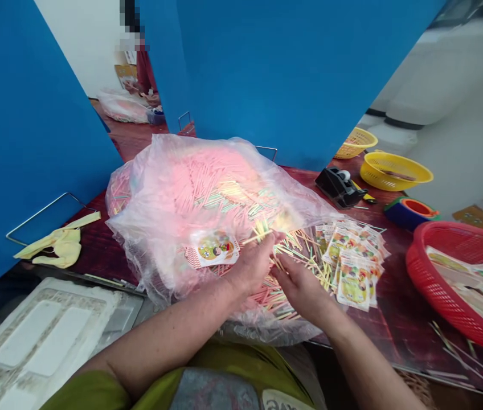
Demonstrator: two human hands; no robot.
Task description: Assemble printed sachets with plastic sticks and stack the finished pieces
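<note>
My left hand (255,263) is closed round a small bundle of thin pale yellow and green sticks (262,229), whose ends poke up above the fist. Close against it, my right hand (297,280) has its fingertips pinched at the bundle's lower end, partly hidden by the left hand. Both hands are over a large clear plastic bag (147,199), spread open and filled with loose pink, yellow and green sticks (199,182). A printed packet (216,248) with cartoon figures lies on the bag, left of my left hand. Several similar packets (355,279) are piled to the right.
A red basket (416,250) holding packets stands right on the dark red table (389,324). Behind are a black tape dispenser (340,188), stacked round rings (410,212) and yellow baskets (421,174). Blue partitions (267,74) enclose the back; a yellow cloth (60,245) and white foam lid (45,336) lie left.
</note>
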